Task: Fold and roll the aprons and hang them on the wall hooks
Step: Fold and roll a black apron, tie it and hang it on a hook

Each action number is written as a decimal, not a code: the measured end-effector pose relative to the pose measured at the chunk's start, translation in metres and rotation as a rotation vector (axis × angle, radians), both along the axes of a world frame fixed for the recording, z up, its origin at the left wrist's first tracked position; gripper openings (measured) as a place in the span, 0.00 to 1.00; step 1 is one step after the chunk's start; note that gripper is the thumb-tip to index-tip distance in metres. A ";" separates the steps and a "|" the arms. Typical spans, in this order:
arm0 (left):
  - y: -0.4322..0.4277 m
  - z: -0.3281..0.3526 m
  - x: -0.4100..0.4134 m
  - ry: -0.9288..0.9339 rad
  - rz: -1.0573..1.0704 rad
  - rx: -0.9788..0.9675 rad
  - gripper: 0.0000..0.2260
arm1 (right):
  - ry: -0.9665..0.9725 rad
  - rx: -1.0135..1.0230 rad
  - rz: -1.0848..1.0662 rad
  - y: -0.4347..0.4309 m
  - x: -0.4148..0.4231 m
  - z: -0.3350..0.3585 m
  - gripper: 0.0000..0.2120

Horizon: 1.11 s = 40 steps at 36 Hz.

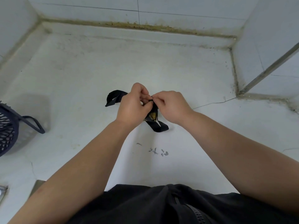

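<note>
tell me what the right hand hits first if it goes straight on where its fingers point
The left hand, most likely: the right hand points straight at it, with only the bundled black fabric apron both pinch in between.

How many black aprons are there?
1: the black apron is bunched between the left hand and the right hand, which both pinch it. More may be hidden in the dark basket at the left edge.

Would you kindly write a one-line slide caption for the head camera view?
Left hand and right hand pinch a bundled black apron over a white surface; dark basket at left edge.
</note>
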<state>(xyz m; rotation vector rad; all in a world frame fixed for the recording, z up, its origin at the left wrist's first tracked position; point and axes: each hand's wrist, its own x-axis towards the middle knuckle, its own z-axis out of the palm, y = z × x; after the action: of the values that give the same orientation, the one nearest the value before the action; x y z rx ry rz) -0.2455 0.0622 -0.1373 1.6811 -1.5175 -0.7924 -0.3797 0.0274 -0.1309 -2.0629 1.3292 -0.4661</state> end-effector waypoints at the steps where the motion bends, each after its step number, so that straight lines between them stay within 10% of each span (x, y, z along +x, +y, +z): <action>1: 0.000 -0.001 0.000 -0.008 -0.003 -0.001 0.12 | 0.076 -0.035 0.064 -0.001 -0.001 0.001 0.14; 9: 0.002 -0.002 0.004 0.005 -0.002 -0.023 0.13 | 0.139 -0.099 0.077 -0.004 -0.003 -0.005 0.13; 27: 0.005 -0.029 0.004 -0.234 0.010 -0.365 0.06 | -0.189 0.815 -0.101 -0.021 -0.005 0.017 0.08; 40: 0.001 -0.022 0.005 -0.411 0.006 -0.278 0.02 | -0.105 0.545 -0.036 -0.015 -0.003 0.015 0.08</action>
<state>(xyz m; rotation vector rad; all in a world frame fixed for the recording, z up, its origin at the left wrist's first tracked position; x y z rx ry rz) -0.2405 0.0635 -0.1595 1.6996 -1.7990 -0.2190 -0.3824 0.0122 -0.1162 -1.5470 1.2621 -0.1920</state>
